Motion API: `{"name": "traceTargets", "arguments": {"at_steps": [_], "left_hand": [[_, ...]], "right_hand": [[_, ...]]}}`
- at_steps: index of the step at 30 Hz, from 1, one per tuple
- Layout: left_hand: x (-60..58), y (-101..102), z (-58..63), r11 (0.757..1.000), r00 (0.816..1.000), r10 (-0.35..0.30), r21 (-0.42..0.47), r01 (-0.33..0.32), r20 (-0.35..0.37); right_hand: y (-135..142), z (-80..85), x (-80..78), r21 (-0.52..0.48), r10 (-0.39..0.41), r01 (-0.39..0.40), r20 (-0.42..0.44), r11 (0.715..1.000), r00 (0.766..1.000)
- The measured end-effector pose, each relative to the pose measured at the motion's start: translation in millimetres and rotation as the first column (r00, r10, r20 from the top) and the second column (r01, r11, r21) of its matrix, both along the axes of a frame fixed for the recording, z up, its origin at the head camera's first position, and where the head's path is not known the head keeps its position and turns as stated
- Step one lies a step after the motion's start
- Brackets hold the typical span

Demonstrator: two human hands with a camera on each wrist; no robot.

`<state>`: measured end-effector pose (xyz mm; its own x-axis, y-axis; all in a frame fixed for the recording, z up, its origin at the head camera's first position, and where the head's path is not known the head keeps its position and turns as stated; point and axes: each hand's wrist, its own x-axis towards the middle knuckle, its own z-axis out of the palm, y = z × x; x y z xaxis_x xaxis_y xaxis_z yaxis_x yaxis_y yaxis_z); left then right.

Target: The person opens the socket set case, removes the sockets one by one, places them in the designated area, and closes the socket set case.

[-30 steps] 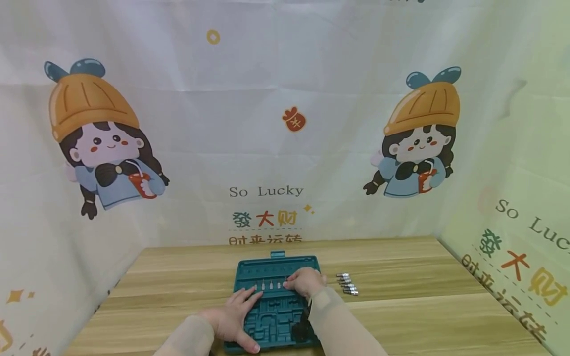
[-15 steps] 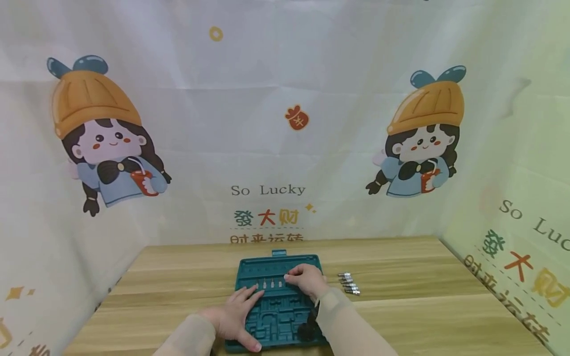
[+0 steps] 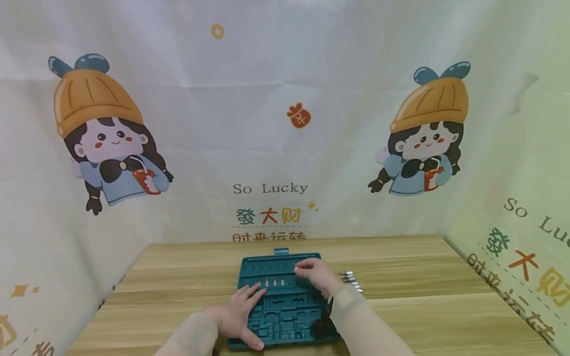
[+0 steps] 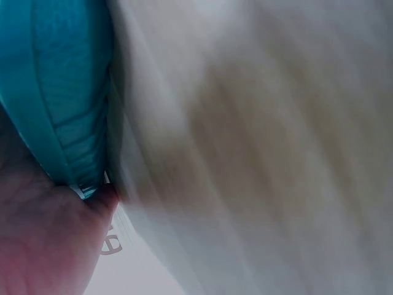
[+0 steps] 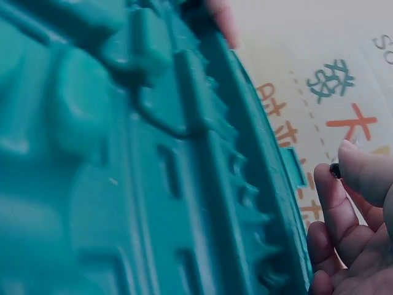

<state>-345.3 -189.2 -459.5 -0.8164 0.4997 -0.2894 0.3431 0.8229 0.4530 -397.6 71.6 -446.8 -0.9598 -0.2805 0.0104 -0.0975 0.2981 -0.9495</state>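
A teal moulded tool case (image 3: pixel 285 341) lies open on the table. My left hand (image 3: pixel 233 314) rests on its left side, fingers spread over the inside and the thumb along the near edge. In the left wrist view, the left hand (image 4: pixel 46 239) is against the case edge (image 4: pixel 67 110). Several small silver bit sockets (image 3: pixel 274 282) stand in a row in the case. My right hand (image 3: pixel 318 277) pinches a small bit (image 3: pixel 294 264) between thumb and forefinger, above the back part of the case. Only its dark end (image 5: pixel 334 170) shows in the right wrist view.
Several silver bit sockets (image 3: pixel 347 277) lie side by side on the wooden table (image 3: pixel 401 287), right of the case, partly behind the right wrist. A latch (image 3: pixel 281 251) sticks out at the case's back edge. Printed cloth (image 3: pixel 338 148) hangs behind the table.
My right hand has moved up and right, away from the row, with the pinched bit now showing at its fingertips. The left hand stays in place on the case.
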Motion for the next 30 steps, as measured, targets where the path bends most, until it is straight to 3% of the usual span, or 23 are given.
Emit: {"name": "traceTargets", "arguments": {"at_steps": [4,11,16,26,30], "left_hand": [[2.3,0,2.5,1.000,1.000,-0.001,0.022,0.001,0.011],[4.0,-1,7.3,0.999,0.999,-0.009,0.042,0.007,0.048],[5.1,-1,9.2,0.998,0.999,-0.020,0.063,0.017,0.038],[5.3,1,7.8,0.999,1.000,-0.014,0.053,0.013,0.015],[7.0,1,9.2,0.999,1.000,-0.002,0.038,0.001,0.028]], "right_hand": [[8,4.5,1.8,0.022,-0.015,0.015,0.020,1.000,1.000],[31,10.0,4.9,0.108,-0.001,0.008,-0.065,0.994,0.998],[55,12.6,6.3,0.108,0.030,-0.021,-0.078,0.994,0.996],[107,12.3,10.2,0.159,0.084,-0.072,-0.071,0.985,0.994],[121,9.6,15.8,0.187,0.054,-0.044,-0.044,0.981,0.998]]}}
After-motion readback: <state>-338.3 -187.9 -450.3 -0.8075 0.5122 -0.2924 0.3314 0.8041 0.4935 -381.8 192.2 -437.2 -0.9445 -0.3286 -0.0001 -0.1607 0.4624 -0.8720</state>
